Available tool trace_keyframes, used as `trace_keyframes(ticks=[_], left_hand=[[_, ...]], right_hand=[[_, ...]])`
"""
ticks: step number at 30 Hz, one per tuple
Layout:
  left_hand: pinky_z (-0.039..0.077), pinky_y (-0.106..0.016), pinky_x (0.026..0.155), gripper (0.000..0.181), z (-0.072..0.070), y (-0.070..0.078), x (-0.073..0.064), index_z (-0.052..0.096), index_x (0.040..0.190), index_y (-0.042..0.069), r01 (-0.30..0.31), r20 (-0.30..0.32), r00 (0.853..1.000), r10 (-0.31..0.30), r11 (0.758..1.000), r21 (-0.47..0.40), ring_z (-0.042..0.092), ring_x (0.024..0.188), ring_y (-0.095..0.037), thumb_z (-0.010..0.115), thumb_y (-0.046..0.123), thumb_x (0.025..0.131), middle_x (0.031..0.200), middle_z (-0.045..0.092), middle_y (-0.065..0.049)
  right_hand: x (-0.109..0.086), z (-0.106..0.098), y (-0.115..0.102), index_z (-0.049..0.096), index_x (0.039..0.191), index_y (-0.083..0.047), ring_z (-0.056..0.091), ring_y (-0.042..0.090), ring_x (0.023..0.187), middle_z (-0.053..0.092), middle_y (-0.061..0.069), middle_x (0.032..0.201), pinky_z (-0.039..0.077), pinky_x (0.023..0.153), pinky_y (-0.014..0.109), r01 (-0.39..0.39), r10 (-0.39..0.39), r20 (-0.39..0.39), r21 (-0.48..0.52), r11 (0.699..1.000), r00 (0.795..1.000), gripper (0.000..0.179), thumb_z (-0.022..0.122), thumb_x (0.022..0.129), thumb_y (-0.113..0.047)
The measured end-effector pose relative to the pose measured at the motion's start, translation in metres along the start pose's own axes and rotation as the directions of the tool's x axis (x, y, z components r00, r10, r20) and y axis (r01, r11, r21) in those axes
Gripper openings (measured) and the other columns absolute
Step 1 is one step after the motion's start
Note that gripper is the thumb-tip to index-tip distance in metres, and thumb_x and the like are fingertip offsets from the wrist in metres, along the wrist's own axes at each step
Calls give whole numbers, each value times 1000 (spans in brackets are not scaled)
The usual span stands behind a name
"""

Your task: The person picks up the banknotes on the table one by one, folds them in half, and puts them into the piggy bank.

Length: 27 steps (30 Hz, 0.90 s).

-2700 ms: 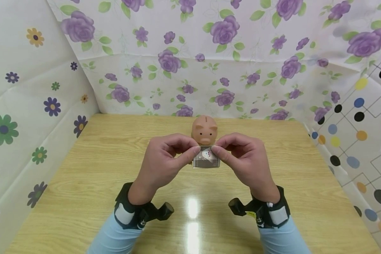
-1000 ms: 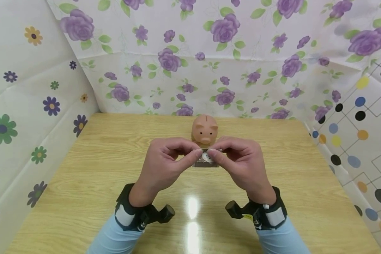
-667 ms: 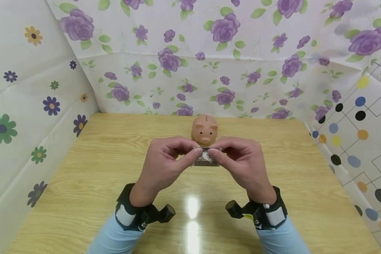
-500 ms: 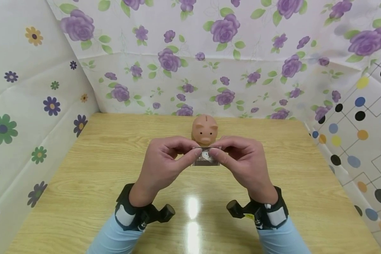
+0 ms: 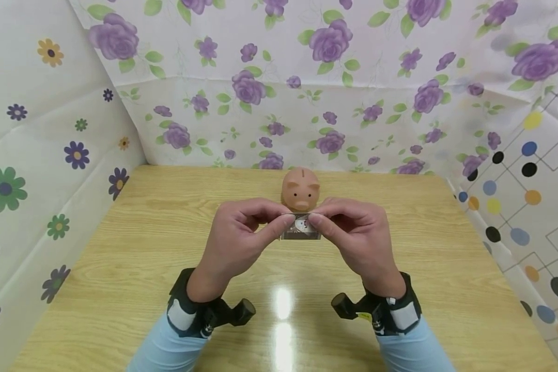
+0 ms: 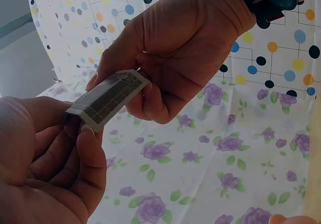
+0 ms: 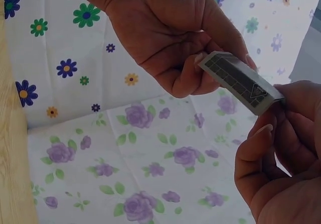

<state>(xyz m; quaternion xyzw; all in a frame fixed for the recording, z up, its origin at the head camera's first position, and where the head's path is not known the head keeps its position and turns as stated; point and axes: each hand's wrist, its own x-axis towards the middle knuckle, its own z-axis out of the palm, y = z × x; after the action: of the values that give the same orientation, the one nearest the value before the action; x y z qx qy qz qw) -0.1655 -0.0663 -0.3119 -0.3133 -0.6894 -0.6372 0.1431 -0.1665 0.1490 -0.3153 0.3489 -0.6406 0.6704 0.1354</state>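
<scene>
A small flat packet (image 5: 302,235), printed with a white cartoon face on grey, is held up in front of the piggy bank. My left hand (image 5: 244,235) pinches its left end between thumb and fingers. At the opposite end my right hand (image 5: 355,235) pinches it the same way, thumb on the near face. Both wrist views show the packet's other side; a dark grid with a pale border covers the packet (image 6: 108,99) there, and it is bent along a lengthwise crease. Fingers hide both its ends.
A pinkish-orange piggy bank (image 5: 300,188) with a slot on top stands at the table's back, just beyond the hands. The wooden table (image 5: 167,206) meets a flowered cloth (image 5: 279,119) behind, with patterned cloths at both sides.
The packet has tilted and looks shorter from top to bottom, a crease now showing along its upper edge. Both thumbs moved inward over it, then slightly apart. The piggy bank stays put.
</scene>
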Motion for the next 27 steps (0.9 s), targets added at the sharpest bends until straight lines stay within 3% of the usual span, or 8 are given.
trace_keyframes(ticks=[8,11,17,19,23,25,27], left_hand=[[50,-23,58,5,1,2,0,76,94,-3,21,-30,999,-23,999,-48,62,69,-10,72,-3,91,85,75,-16],[49,-23,58,5,0,2,-1,76,94,-2,21,-43,999,-22,999,-42,62,69,-11,72,-4,91,83,74,-15],[47,-25,55,4,1,2,-1,76,94,1,1,-53,999,0,1000,20,58,65,-13,73,-2,92,79,71,-9],[48,-25,55,5,1,1,0,75,95,1,11,-56,998,-10,1000,17,57,64,-13,72,-1,93,78,70,-9],[52,-23,62,19,4,-2,1,66,112,-2,61,-70,996,-63,998,-27,60,72,-12,70,-3,94,88,68,-12],[53,-23,71,25,6,-4,2,60,114,-2,36,-101,994,-34,999,19,60,82,-13,72,-3,92,97,65,-14],[51,-25,76,25,9,-7,3,60,109,-1,-29,-140,989,48,991,134,57,89,-16,75,1,90,101,62,-13]], right_hand=[[-3,-2,-3,76,98,3,61,15,72,76,2,93,50,62,25,-62,62,-53,12,998,997,8,71,92,6],[-2,-2,-3,75,97,4,62,16,73,76,2,93,51,62,24,-51,52,-45,17,999,998,7,70,93,7],[-1,-1,-3,73,93,3,61,15,71,74,-1,90,51,60,24,-16,13,-37,-69,998,999,4,70,94,4],[-1,0,-3,73,92,3,60,14,69,73,-1,88,49,59,24,-9,4,-56,-102,995,998,4,70,94,4],[-1,3,-1,74,93,4,60,12,65,73,-3,84,50,57,21,9,-31,-144,-156,988,989,3,71,92,4],[0,5,1,75,93,6,64,10,64,75,-3,84,54,58,20,38,-72,-198,-172,984,978,4,72,91,6],[1,7,3,75,92,7,68,9,65,76,-3,84,57,60,20,83,-128,-244,-187,979,961,4,72,89,8]])
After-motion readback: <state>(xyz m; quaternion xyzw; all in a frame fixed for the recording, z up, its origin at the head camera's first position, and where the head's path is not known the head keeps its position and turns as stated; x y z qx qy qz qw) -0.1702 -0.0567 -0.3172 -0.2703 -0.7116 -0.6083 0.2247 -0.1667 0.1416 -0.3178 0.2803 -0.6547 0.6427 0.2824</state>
